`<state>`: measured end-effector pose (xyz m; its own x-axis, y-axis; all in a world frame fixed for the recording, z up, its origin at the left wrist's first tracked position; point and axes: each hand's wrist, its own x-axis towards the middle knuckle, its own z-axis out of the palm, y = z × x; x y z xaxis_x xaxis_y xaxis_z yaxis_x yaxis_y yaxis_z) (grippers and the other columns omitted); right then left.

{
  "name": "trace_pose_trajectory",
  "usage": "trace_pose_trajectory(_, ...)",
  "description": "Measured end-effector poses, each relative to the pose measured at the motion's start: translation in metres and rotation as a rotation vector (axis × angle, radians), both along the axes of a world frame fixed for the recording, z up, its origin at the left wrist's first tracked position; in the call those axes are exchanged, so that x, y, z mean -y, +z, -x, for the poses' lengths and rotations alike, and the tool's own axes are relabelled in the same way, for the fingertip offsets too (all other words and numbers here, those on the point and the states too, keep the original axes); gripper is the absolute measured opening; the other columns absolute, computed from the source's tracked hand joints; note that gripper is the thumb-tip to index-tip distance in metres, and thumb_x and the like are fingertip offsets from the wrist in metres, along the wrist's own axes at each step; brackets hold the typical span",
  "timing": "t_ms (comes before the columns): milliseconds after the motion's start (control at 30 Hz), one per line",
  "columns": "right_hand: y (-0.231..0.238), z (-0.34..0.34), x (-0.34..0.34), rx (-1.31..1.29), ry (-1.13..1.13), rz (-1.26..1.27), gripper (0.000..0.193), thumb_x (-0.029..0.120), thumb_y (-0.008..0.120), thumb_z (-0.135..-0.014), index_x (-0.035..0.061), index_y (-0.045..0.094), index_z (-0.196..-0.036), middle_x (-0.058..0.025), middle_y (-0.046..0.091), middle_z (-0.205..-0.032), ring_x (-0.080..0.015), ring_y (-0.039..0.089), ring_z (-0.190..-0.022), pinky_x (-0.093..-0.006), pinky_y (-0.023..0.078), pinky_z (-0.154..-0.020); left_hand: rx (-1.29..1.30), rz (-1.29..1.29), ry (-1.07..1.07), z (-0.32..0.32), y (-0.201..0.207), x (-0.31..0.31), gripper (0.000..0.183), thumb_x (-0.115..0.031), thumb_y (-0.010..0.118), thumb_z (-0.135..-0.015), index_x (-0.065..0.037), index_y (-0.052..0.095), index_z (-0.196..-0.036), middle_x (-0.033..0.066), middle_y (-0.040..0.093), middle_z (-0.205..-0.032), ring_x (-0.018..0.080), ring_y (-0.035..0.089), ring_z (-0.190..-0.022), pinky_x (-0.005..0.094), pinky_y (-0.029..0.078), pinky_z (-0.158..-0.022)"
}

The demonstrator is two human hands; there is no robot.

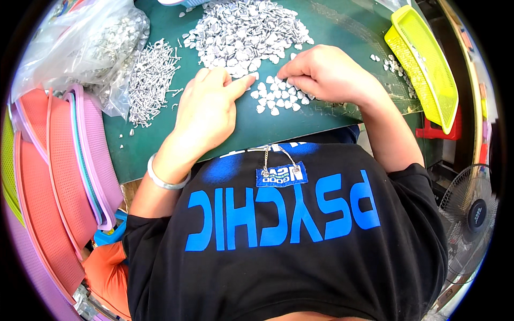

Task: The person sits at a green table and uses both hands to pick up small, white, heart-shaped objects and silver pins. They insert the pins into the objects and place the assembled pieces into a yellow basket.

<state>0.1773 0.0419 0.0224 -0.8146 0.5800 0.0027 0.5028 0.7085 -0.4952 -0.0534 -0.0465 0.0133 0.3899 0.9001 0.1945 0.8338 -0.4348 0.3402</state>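
Small silver heart-shaped pieces lie in a large heap (243,35) at the far middle of the table. Nearer me is a thin spread of the same hearts (276,96). Between heap and spread, at the left, rests my left hand (211,101), fingers curled under and thumb pointing right to a loose heart at its tip. My right hand (329,75) bends over the spread from the right, its index finger and thumb close together at the hearts. Whatever either hand has beneath its curled fingers is hidden.
Small silver screw-like pins form a pile (152,80) at the left, beside a clear plastic bag (101,48) of metal parts. Stacked pink and purple baskets (69,171) stand at the left table edge. A yellow-green basket (423,69) sits right, above a fan (474,214).
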Motion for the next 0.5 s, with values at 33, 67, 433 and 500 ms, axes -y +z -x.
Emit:
trace_pose_trajectory(33,0.002,0.002,0.001,0.021,0.016,0.038,0.023,0.018,0.058,-0.082,0.0126,0.069,-0.101,-0.0115,0.069,-0.088,-0.0307,0.065,-0.085,-0.0412,0.051,-0.076,-0.003,-0.006,-0.011,-0.001,0.0,0.001,0.038,0.002,0.052,-0.078,-0.013,0.069,-0.108,0.0074,0.05,-0.079,0.0259,0.05,-0.078,0.0363,0.043,-0.07)
trace_pose_trajectory(67,0.0,0.005,0.002,0.007,0.006,-0.007,0.024,0.018,0.058,-0.082,0.0129,0.068,-0.103,-0.0118,0.068,-0.088,-0.0311,0.065,-0.085,-0.0415,0.051,-0.076,-0.005,-0.012,-0.021,-0.001,0.001,0.001,0.038,0.002,0.052,-0.077,-0.013,0.069,-0.107,0.0072,0.05,-0.08,0.0257,0.049,-0.078,0.0363,0.043,-0.07)
trace_pose_trajectory(433,0.004,0.021,0.006,0.033,-0.066,-0.016,0.024,0.015,0.059,-0.081,0.0124,0.068,-0.103,-0.0115,0.068,-0.09,-0.031,0.064,-0.087,-0.0414,0.051,-0.077,0.084,-0.068,0.074,0.008,-0.006,-0.005,0.027,0.001,0.058,-0.078,-0.008,0.068,-0.101,0.0078,0.054,-0.08,0.0256,0.053,-0.079,0.036,0.044,-0.071)
trace_pose_trajectory(500,0.001,0.02,0.004,-0.02,-0.1,-0.049,0.022,0.015,0.06,-0.08,0.0122,0.068,-0.1,-0.0107,0.068,-0.089,-0.0307,0.064,-0.086,-0.0411,0.051,-0.076,0.074,-0.056,0.071,0.008,-0.003,-0.004,0.027,0.0,0.059,-0.078,-0.008,0.068,-0.101,0.0077,0.054,-0.08,0.0258,0.053,-0.079,0.0362,0.045,-0.071)
